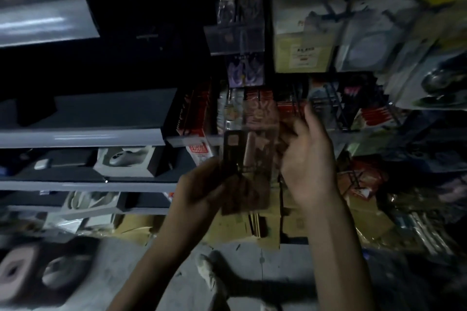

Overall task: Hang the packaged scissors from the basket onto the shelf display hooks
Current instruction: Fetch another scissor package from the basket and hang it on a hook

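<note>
Scissors pack (252, 149) is upright at frame centre, below the hanging packs (246, 68) at 12 o'clock. Left hand (202, 192), at 7 o'clock of it, pinches its lower edge between thumb and curled fingers. Right hand (308, 159), at 3 o'clock, meets its right edge with bent fingers; blur hides whether they pinch it.

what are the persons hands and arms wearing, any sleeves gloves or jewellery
Nothing that shows. The left hand and right hand are gloveless. The left forearm and right forearm have no sleeve edge in view. No watch, bracelet or ring stands out, though the picture is dim and blurred, so a thin ring could be missed.
</note>
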{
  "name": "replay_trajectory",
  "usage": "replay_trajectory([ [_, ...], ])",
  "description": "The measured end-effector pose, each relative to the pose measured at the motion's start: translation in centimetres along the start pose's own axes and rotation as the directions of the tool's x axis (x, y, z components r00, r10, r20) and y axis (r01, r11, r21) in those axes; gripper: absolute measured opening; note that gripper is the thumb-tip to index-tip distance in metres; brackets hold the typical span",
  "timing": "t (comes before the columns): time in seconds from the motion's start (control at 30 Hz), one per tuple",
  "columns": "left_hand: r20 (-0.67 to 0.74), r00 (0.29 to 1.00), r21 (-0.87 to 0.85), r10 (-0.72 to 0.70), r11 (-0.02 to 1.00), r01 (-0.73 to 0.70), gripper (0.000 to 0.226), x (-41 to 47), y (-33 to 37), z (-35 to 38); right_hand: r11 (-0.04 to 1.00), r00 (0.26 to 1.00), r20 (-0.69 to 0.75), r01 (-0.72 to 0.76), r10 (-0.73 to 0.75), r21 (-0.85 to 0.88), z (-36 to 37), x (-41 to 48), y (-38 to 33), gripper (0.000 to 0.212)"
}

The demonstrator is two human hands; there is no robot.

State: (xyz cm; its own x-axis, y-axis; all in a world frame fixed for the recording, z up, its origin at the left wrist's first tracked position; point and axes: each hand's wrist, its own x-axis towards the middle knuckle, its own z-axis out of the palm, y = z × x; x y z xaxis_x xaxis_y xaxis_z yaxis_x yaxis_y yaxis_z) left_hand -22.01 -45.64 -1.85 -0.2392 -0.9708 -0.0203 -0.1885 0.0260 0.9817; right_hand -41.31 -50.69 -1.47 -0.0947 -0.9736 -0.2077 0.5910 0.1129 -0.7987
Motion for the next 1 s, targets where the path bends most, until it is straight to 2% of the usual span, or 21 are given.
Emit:
replay_trajectory([
  [0.07, 0.013, 1.000, -0.099, -0.025, 0.995, 0.026, 0.024, 0.8, 0.3, -0.1, 1.000, 0.999, 0.051, -0.007, 0.008, -0.009, 0.0, 0.1, -0.9, 0.046],
  [0.17, 0.036, 0.997, -0.205, -0.068, 0.976, 0.074, 0.023, 2.0, 0.2, -0.1, 0.958, 0.985, 0.139, 0.138, -0.106, -0.252, -0.7, 0.7, -1.5, 0.036],
  [0.23, 0.062, 0.994, -0.254, -0.085, 0.962, 0.098, 0.024, 2.8, 0.0, -0.3, 0.921, 0.980, 0.147, 0.178, -0.134, -0.346, -0.9, 0.7, -1.4, 0.029],
  [0.33, 0.095, 0.993, -0.258, -0.071, 0.962, 0.093, 0.024, 3.9, -0.2, -0.8, 0.919, 0.980, 0.127, 0.188, -0.152, -0.346, -0.7, 0.8, -1.5, 0.023],
  [0.43, 0.109, 0.994, -0.202, -0.012, 0.979, 0.034, 0.023, 5.0, 0.5, -1.2, 0.902, 0.967, 0.108, 0.254, -0.231, -0.348, -0.3, 1.0, -1.9, 0.016],
  [0.53, 0.038, 0.996, -0.155, 0.079, 0.985, -0.072, 0.028, 6.6, 2.0, -1.7, 0.865, 0.954, 0.106, 0.300, -0.282, -0.402, -0.4, 1.2, -2.0, 0.011],
  [0.7, -0.127, 0.978, -0.188, 0.165, 0.964, -0.187, 0.021, 8.8, 3.6, -2.3, 0.824, 0.919, 0.181, 0.395, -0.351, -0.406, -0.4, 1.3, -2.0, 0.011],
  [0.87, -0.139, 0.979, -0.184, 0.146, 0.968, -0.171, 0.023, 9.7, 4.4, -2.3, 0.785, 0.884, 0.174, 0.465, -0.433, -0.408, 0.3, 1.3, -1.9, 0.016],
  [1.0, -0.143, 0.986, -0.276, 0.082, 0.954, -0.119, 0.037, 10.6, 6.0, -2.8, 0.747, 0.853, 0.151, 0.512, -0.500, -0.424, 0.2, 1.7, -1.7, 0.011],
])
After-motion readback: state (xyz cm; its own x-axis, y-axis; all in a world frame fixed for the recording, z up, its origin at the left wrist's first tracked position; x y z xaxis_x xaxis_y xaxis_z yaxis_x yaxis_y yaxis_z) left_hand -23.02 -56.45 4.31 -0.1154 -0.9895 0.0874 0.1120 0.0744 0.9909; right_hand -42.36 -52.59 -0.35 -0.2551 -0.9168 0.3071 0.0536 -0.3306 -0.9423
